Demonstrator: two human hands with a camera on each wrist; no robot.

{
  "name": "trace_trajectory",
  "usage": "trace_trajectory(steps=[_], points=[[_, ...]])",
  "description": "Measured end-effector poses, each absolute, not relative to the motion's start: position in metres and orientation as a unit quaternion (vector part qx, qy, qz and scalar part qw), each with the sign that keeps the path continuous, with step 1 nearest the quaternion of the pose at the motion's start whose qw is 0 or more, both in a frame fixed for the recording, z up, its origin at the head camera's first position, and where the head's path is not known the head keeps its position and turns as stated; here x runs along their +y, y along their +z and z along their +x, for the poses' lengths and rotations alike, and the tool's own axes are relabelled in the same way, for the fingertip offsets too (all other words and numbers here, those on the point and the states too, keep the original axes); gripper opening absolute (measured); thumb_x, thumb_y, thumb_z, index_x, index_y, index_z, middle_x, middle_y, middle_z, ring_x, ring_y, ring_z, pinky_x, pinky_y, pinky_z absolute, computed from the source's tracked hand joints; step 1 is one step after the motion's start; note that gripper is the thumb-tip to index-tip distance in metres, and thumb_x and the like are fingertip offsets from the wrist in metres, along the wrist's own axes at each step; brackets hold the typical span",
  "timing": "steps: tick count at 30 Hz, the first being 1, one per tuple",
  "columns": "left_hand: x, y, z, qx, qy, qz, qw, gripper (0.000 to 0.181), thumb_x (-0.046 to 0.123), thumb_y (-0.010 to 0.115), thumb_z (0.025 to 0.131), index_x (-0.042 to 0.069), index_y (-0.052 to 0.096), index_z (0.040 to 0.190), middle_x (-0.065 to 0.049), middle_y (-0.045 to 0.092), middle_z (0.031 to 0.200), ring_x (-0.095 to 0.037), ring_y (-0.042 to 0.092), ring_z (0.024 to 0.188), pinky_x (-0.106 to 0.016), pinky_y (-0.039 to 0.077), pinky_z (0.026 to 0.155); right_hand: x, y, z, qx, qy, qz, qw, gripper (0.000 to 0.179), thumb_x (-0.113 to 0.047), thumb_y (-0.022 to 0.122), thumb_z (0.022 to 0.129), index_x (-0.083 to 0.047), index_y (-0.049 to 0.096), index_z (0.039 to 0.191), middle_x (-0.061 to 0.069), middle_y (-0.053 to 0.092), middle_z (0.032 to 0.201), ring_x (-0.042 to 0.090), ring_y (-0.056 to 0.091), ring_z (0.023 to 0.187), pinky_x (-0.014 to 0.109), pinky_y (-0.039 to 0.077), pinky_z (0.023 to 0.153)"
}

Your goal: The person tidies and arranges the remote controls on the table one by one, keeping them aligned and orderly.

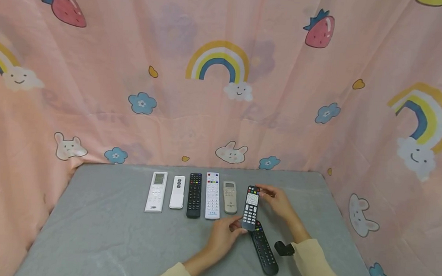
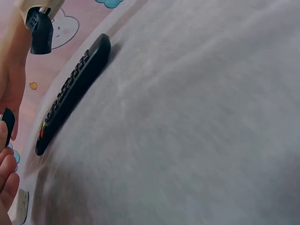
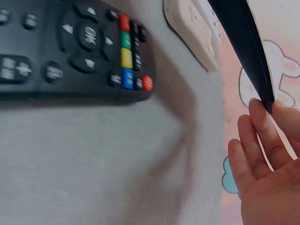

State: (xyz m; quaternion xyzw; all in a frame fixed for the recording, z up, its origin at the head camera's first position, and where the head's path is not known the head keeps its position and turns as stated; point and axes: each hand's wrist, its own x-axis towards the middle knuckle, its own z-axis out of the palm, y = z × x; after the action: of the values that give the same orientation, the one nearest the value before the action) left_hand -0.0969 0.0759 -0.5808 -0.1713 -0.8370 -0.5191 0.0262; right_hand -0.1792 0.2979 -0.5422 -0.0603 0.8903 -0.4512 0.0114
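A dark remote control [image 1: 251, 207] with pale buttons is held up between both hands, above the grey table. My left hand [image 1: 222, 234] pinches its lower end. At its top right corner, the thumb and fingertips of my right hand [image 1: 280, 203] pinch the edge, plainly seen in the right wrist view, where the held remote [image 3: 246, 42] shows side-on. A second black remote [image 1: 265, 250] lies slanted on the cloth below, its upper end partly behind the held one. Its coloured buttons face up in the right wrist view.
Left of the hands, a row of remotes lies on the grey cloth [image 1: 112, 237]: a white one with a screen [image 1: 156, 191], a small white one [image 1: 177, 192], a black one [image 1: 195, 195], a long white one [image 1: 213, 196] and a beige one [image 1: 229, 197]. A pink patterned curtain [image 1: 105, 68] surrounds the table.
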Motion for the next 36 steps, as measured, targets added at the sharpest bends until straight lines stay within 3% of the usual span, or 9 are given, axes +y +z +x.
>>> trace_trajectory(steps=[8,16,21,25,31,36], points=[[0.095,-0.584,-0.11,-0.82,-0.56,-0.112,0.037,0.039,0.011,0.078,0.081,0.005,0.069,0.119,-0.004,0.075,0.09,0.002,0.063,0.075,-0.014,0.054,0.067,0.3,-0.543,-0.201,0.886,-0.459,-0.056,0.02,0.034,-0.015,0.057,0.1,-0.004,0.061,0.133,0.021,0.068,0.121,0.034,0.062,0.112,0.051,0.049,0.096],[0.108,-0.585,-0.121,-0.827,-0.552,-0.073,0.077,0.035,0.01,0.081,0.078,0.005,0.073,0.111,-0.006,0.077,0.086,-0.002,0.065,0.069,-0.014,0.053,0.062,0.297,-0.543,-0.219,0.893,-0.446,-0.032,0.04,0.035,-0.012,0.054,0.101,-0.004,0.06,0.134,0.022,0.068,0.119,0.033,0.061,0.109,0.047,0.048,0.093],[0.113,-0.584,-0.125,-0.825,-0.557,-0.04,0.085,0.03,0.01,0.082,0.077,0.005,0.075,0.106,-0.003,0.077,0.079,0.002,0.063,0.064,-0.014,0.049,0.057,0.295,-0.546,-0.229,0.898,-0.436,-0.031,0.05,0.035,-0.015,0.053,0.102,-0.006,0.059,0.135,0.022,0.064,0.129,0.037,0.06,0.115,0.051,0.05,0.095],[0.115,-0.585,-0.126,-0.821,-0.564,-0.016,0.088,0.028,0.007,0.083,0.075,0.004,0.076,0.102,-0.002,0.076,0.074,0.003,0.062,0.061,-0.015,0.048,0.056,0.293,-0.549,-0.235,0.898,-0.435,-0.047,0.055,0.035,-0.013,0.054,0.101,-0.004,0.059,0.135,0.023,0.061,0.135,0.037,0.061,0.114,0.044,0.053,0.088],[0.118,-0.588,-0.127,-0.821,-0.563,0.011,0.095,0.023,0.004,0.083,0.074,0.004,0.076,0.095,-0.002,0.075,0.071,0.001,0.064,0.06,-0.015,0.048,0.056,0.291,-0.556,-0.24,0.88,-0.469,-0.034,0.072,0.035,-0.009,0.054,0.101,-0.002,0.058,0.135,0.025,0.06,0.134,0.027,0.066,0.105,0.034,0.057,0.085],[0.119,-0.589,-0.129,-0.82,-0.564,0.033,0.088,0.019,0.001,0.082,0.073,0.005,0.076,0.091,-0.002,0.074,0.069,0.002,0.062,0.059,-0.014,0.048,0.055,0.289,-0.56,-0.242,0.859,-0.504,-0.019,0.088,0.037,-0.004,0.052,0.1,0.002,0.055,0.136,0.03,0.061,0.128,0.015,0.067,0.086,0.033,0.059,0.081]])
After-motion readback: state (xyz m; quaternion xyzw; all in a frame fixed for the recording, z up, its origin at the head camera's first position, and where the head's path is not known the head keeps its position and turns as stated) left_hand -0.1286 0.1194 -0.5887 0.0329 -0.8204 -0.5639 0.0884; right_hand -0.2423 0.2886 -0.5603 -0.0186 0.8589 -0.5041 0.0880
